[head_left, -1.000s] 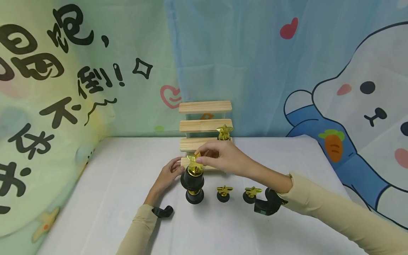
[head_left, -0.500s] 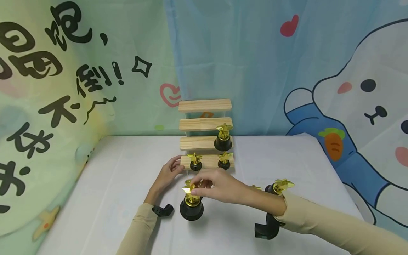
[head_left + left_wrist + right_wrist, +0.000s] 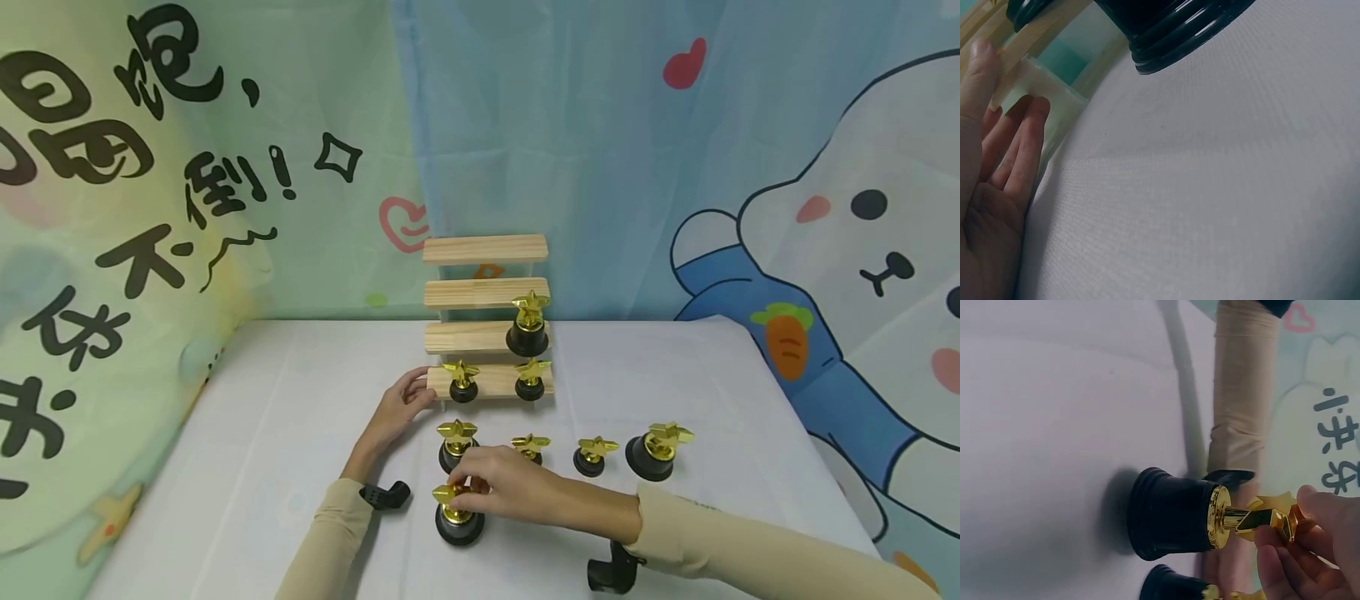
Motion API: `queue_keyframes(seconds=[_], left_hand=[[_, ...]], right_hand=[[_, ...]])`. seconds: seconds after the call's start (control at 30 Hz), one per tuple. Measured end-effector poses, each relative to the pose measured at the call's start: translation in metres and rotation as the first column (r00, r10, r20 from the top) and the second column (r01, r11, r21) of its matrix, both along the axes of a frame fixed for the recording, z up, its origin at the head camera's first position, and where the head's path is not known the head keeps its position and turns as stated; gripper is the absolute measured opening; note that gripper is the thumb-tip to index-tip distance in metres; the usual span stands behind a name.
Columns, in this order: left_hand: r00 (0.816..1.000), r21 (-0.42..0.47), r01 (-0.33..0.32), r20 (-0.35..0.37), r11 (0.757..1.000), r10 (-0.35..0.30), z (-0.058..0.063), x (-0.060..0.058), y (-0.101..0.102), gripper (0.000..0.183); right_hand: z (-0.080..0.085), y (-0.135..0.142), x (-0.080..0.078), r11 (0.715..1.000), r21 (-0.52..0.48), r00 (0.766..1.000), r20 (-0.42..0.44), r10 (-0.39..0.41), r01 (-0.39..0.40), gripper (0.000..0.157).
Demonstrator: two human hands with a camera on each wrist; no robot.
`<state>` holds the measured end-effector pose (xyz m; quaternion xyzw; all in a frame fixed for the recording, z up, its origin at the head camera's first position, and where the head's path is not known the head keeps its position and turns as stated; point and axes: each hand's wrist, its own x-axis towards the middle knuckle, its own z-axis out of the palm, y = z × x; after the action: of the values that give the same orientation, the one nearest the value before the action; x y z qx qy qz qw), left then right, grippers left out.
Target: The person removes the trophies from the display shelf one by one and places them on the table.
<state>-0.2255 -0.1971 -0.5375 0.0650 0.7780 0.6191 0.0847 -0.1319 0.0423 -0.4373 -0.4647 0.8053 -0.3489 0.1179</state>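
Gold-and-black star trophy (image 3: 460, 530), one: was upright, frontmost, on the white tablecloth (image 3: 300, 450) or just above it, I couldn't tell; its star was pinched by the right hand (image 3: 506, 485). Left hand (image 3: 397, 408): gripped nothing, extended fingers resting against the wooden rack (image 3: 486, 250), low end. Handling: a level wrist seemed best, base kept clear of the neighbouring trophy (image 3: 452, 458) behind. Containers: none seen; the rack bore two small trophies (image 3: 463, 390) low, one larger trophy (image 3: 527, 339) above.

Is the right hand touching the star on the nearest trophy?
Touching. The right wrist view shows it: the right hand pinches the trophy by its star.
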Motion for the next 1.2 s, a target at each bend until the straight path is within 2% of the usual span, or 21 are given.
queue_keyframes(seconds=[0.3,0.6,0.83,1.0,1.1,1.2], left_hand=[[1.000,-0.013,-0.011,0.000,1.000,0.011,0.002,0.002,0.002,0.055],[1.000,-0.007,0.002,-0.014,1.000,-0.002,0.002,-0.001,0.002,0.056],[0.999,-0.023,-0.024,-0.048,0.999,0.022,-0.027,-0.016,-0.002,0.055],[0.998,-0.028,-0.036,-0.049,0.999,0.035,-0.028,-0.015,-0.003,0.054],[0.999,-0.032,-0.038,-0.035,0.999,0.037,-0.027,-0.014,-0.002,0.055],[0.999,-0.024,-0.025,-0.028,0.999,0.024,-0.019,-0.009,-0.002,0.055]], right_hand=[[-0.013,0.004,0.001,0.998,0.053,1.000,-0.012,0.019,-0.018,0.019],[-0.016,0.003,0.002,0.997,0.060,0.992,-0.119,0.048,-0.041,0.022],[-0.018,0.001,0.000,0.997,0.065,0.994,-0.102,0.035,-0.028,0.022],[-0.020,0.001,0.002,0.997,0.070,0.996,-0.089,0.020,-0.014,0.023],[-0.018,0.003,0.004,0.992,0.124,0.997,-0.082,0.003,0.008,0.033],[-0.011,0.008,0.006,0.987,0.155,0.989,-0.149,-0.016,0.039,0.048]])
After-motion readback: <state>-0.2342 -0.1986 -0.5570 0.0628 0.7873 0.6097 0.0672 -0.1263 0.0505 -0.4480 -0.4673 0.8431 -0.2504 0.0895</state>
